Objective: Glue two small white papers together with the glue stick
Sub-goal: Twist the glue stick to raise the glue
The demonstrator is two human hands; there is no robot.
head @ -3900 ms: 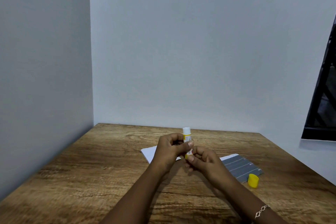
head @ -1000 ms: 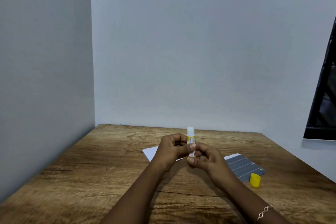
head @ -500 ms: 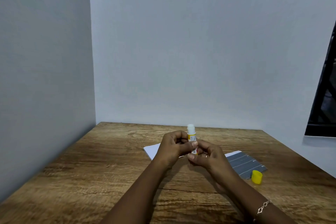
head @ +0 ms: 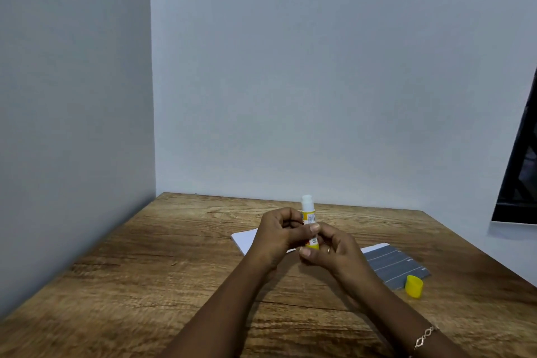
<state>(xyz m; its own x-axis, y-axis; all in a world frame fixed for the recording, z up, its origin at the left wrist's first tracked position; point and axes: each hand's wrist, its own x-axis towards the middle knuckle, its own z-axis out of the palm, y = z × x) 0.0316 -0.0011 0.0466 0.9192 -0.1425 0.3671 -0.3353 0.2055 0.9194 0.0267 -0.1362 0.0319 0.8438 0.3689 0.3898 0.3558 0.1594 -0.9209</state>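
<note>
An uncapped glue stick (head: 308, 211), yellow-labelled with a white tip, stands upright above the table's middle. My left hand (head: 279, 238) grips its body with thumb and curled fingers. My right hand (head: 334, 253) pinches its yellow base from below. Its yellow cap (head: 414, 286) lies on the table to the right. White paper (head: 245, 240) lies flat behind my hands, mostly hidden by them. A second white strip (head: 374, 247) shows at the edge of a grey booklet.
A grey lined booklet (head: 398, 266) lies right of my hands on the wooden table (head: 145, 285). Walls close the table at the left and back. A dark framed panel (head: 520, 183) leans at the far right.
Both hands have stayed on the glue stick throughout. The right hand's fingers have shifted slightly at the base. The white tip stands a little higher out of the tube than in the earliest frame.
</note>
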